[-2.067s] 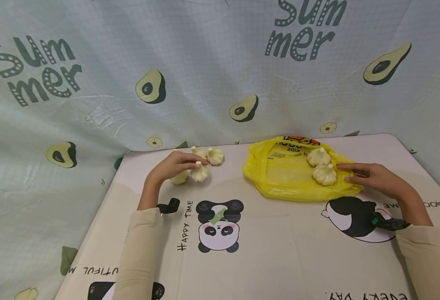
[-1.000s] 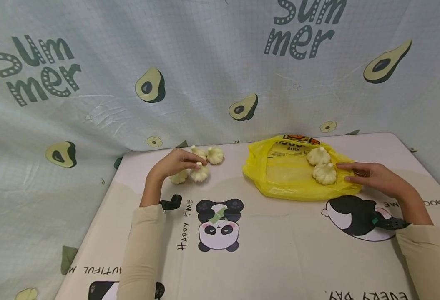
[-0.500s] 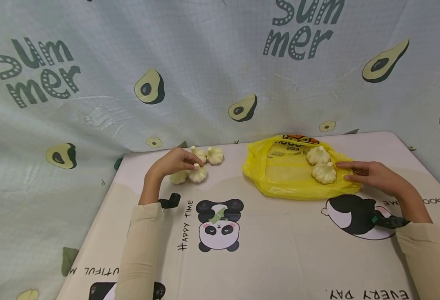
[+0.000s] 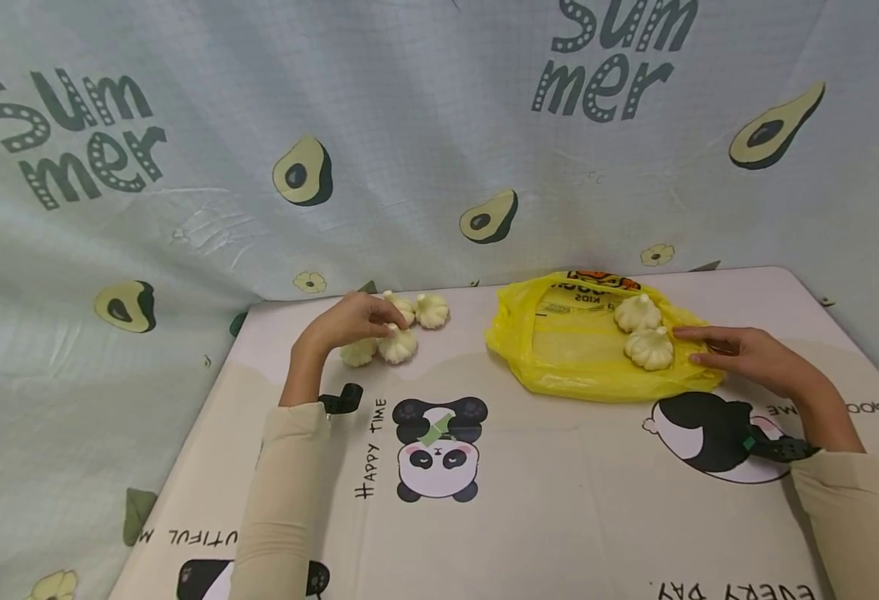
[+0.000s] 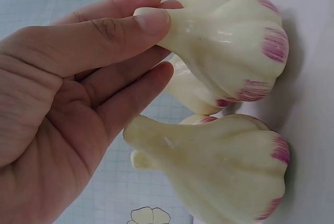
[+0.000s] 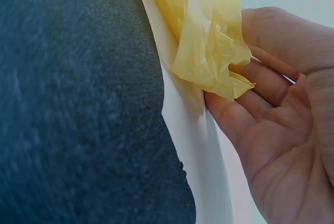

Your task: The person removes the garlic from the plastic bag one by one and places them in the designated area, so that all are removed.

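Both arms, in beige sleeves (image 4: 277,508), reach forward over the pale table (image 4: 544,508), and each wrist wears a black strap (image 4: 337,402). The right hand (image 4: 757,358) comes in at the right edge of the yellow bag (image 4: 604,385), its fingers directed to the left. The bag's thin, crumpled edge is held between the thumb and the fingers; the thumb's tip is hidden in the right wrist view. The left hand (image 4: 352,321) bends at the wrist, with its back upward and its fingers directed to the right. Its thumb and forefinger pinch the neck of a garlic bulb (image 5: 229,46), while the other fingers are only slightly bent.

This bulb is creamy white, glossy and ribbed, with purple-pink streaks at its round end. Its body extends beyond the fingertips; whether it touches the table cannot be told. A second bulb (image 4: 358,353) is just beside it, under the left hand. Two more bulbs (image 4: 432,312) lie a little farther behind. Inside the open bag, a front bulb (image 4: 650,348) and a back bulb (image 4: 637,313) touch each other, near the right fingertips. Farthest stands a curtain (image 4: 387,108) with avocado prints.
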`<state>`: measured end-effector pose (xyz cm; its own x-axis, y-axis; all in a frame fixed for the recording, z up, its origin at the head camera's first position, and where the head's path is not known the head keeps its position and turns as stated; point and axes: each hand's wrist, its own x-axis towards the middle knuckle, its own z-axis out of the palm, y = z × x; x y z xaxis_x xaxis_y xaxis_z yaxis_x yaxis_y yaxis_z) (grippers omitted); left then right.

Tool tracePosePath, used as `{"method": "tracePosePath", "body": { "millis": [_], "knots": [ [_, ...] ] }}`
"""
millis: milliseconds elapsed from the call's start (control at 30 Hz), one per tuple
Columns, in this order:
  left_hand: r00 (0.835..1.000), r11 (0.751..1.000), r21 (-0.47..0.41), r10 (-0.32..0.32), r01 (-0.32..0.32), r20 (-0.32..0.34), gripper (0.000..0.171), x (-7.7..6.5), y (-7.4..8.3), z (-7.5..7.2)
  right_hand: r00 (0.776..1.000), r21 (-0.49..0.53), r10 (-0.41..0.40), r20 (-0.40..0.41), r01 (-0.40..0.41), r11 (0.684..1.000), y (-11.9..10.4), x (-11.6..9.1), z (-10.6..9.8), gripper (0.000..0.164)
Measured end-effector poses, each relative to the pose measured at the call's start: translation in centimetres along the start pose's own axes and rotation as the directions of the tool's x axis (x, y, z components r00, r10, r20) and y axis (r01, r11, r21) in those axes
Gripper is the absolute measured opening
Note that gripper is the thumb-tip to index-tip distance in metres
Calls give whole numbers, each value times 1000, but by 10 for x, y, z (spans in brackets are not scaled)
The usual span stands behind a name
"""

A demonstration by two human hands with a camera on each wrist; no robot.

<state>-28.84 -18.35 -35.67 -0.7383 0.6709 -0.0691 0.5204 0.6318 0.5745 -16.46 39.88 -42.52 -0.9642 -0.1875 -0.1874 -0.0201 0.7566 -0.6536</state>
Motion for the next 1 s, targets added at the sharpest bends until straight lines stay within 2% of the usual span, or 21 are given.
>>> {"method": "tracePosePath", "body": {
  "millis": [433, 833, 1000],
  "knots": [
    [1000, 998, 54, 13, -12, -28, 16, -1, -4, -1, 1000, -2, -1, -4, 1, 1000, 1, -1, 2, 58],
    [999, 999, 38, 37, -35, -39, 17, -2, -6, -2, 1000, -9, -3, -20, 2, 1000, 0, -4, 3, 60],
    [999, 999, 33, 18, -17, -31, 21, -3, -5, 0, 1000, 1, -4, -18, 4, 1000, 2, -3, 4, 60]
  ]
}}
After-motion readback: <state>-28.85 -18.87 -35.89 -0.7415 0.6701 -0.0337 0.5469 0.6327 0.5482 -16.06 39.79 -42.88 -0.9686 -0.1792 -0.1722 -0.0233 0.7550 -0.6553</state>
